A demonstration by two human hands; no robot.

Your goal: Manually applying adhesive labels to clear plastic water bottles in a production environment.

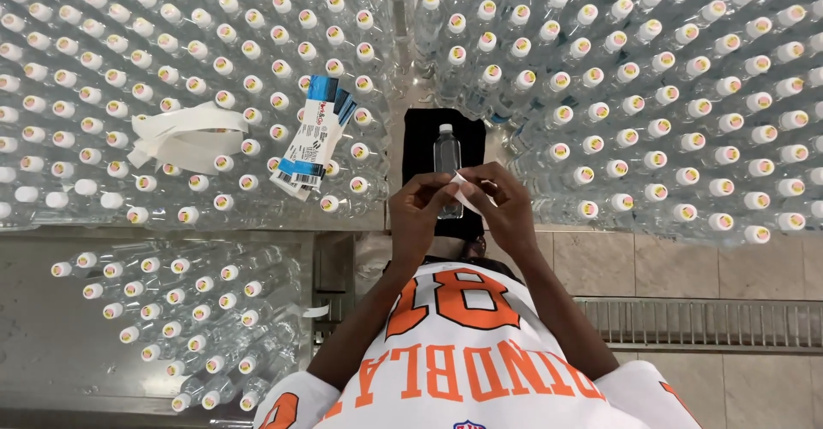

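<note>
Nearest the camera: a white jersey with orange lettering, worn by the person, fills the lower middle of the view; both bare forearms reach up from it.
Left hand: the left hand is closed in a pinch, its fingertips on the left end of a small white paper label strip.
Right hand: the right hand is likewise pinched on the right part of the same strip, fingers curled; the two hands nearly touch, with the strip between them.
Bottle in hand's reach: a single clear plastic water bottle with a white cap stands on a black rectangular mat, just beyond the hands and partly hidden behind them.
Key relation: the bottle lies straight ahead of the hands, between them but closer to the left thumb; its long axis is upright, seen nearly end-on and running away from the body. The strip sits in front of the bottle's lower part; whether it touches the bottle cannot be told.
Surroundings: dense rows of white-capped clear bottles cover the tabletop on both sides of the mat; a smaller batch stands lower left.
On the left rows: a stack of blue-and-white printed labels and loose white backing strips.
</note>
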